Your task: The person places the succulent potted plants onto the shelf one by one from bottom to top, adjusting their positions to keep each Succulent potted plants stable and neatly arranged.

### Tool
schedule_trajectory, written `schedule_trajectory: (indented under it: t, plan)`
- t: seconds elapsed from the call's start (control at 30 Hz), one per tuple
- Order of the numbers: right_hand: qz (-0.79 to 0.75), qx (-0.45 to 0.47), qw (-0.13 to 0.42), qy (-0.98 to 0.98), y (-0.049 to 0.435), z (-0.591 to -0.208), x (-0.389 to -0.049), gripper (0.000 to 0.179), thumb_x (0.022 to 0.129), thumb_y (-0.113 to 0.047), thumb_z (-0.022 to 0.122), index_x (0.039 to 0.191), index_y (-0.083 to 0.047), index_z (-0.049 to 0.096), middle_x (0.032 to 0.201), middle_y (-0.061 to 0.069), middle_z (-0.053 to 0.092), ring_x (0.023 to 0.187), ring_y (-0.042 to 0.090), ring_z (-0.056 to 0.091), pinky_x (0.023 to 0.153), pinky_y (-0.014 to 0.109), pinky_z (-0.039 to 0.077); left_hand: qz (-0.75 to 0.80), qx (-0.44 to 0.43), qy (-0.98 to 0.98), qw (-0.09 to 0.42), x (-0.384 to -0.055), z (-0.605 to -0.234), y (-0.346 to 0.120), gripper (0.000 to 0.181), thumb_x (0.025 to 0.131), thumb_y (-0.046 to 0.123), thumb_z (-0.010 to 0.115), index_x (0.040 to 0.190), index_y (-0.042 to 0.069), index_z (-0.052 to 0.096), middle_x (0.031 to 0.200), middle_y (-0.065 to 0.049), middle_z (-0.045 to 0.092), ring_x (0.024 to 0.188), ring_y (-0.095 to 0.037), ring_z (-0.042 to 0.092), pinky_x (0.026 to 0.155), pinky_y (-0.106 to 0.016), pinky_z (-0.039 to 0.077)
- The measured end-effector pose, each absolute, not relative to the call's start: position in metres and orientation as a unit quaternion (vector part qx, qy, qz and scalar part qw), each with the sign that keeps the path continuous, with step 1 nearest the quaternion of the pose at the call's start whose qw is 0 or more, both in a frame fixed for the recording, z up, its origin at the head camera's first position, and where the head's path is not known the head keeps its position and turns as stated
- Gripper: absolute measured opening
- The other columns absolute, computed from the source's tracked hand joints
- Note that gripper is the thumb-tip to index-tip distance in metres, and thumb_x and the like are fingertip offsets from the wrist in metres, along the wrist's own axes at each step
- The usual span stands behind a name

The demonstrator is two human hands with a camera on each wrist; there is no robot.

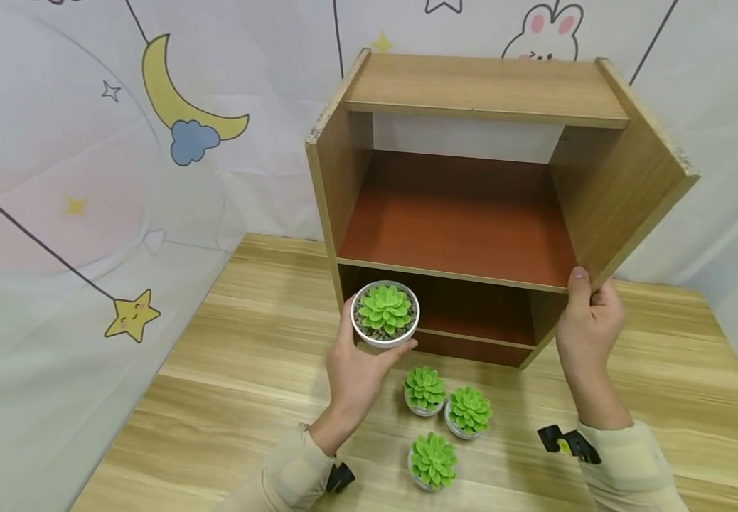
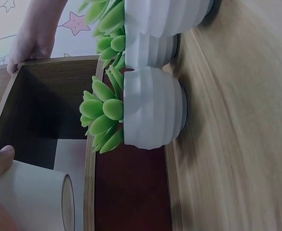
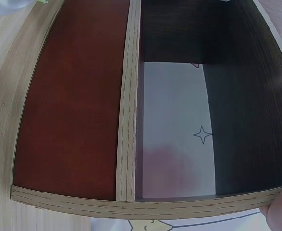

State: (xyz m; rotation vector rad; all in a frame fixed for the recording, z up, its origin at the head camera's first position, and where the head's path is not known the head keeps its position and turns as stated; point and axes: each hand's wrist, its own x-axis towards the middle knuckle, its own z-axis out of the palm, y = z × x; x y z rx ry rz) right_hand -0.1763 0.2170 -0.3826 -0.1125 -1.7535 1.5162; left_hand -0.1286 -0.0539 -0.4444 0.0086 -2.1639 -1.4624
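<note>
My left hand (image 1: 355, 377) grips a small white pot holding a green succulent (image 1: 384, 310), raised in front of the shelf's left side. In the left wrist view, the smooth side of this white pot (image 2: 30, 195) shows beside my thumb. My right hand (image 1: 589, 331) holds the front edge of the right side panel of a wooden shelf (image 1: 452, 213), thumb on the inner face near the middle board. Three more potted succulents (image 1: 424, 389) stand on the table before the shelf; the left wrist view shows their white ribbed pots (image 2: 153, 108).
The shelf has an open upper compartment with a reddish-brown board (image 1: 458, 220) and a darker lower compartment (image 1: 471, 309). It stands on a wood-grain table (image 1: 228, 370). Behind hangs a white cloth (image 1: 266, 85) printed with a moon, stars and a rabbit.
</note>
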Motion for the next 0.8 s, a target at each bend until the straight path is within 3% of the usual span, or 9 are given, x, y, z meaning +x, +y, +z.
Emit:
schedule_trajectory:
  t: [0.3,0.57,0.8]
  plan:
    - [0.607,-0.037,0.401,-0.685,0.216,-0.382,-0.177,0.025,0.100,-0.006,0.053,0.102,0.016,0.064,0.083,-0.005,0.062,0.079,0.007,0.052,0.070,0.021,0.040,-0.548,0.011,-0.793,0.264,-0.133,-0.444,-0.053,0.101,0.059,0.037,0.096,0.145,0.028,0.044,0.131,0.006,0.058,0.120,-0.013,0.054,0.099,-0.042,0.044]
    - [0.604,-0.038,0.407,-0.684,0.217,-0.380,-0.175,0.025,0.100,-0.006,0.054,0.095,0.017,0.062,0.078,-0.006,0.058,0.076,0.008,0.049,0.067,0.022,0.038,-0.546,0.010,-0.794,0.269,-0.137,-0.445,-0.050,0.099,0.059,0.047,0.094,0.144,0.029,0.046,0.128,0.009,0.059,0.117,-0.011,0.055,0.095,-0.043,0.047]
    - [0.602,-0.043,0.404,-0.687,0.217,-0.382,-0.175,0.026,0.100,-0.007,0.054,0.103,0.016,0.065,0.083,-0.006,0.063,0.079,0.006,0.054,0.069,0.021,0.041,-0.550,0.014,-0.787,0.279,-0.141,-0.446,-0.050,0.100,0.058,0.042,0.095,0.144,0.029,0.046,0.128,0.006,0.060,0.117,-0.015,0.057,0.096,-0.048,0.046]
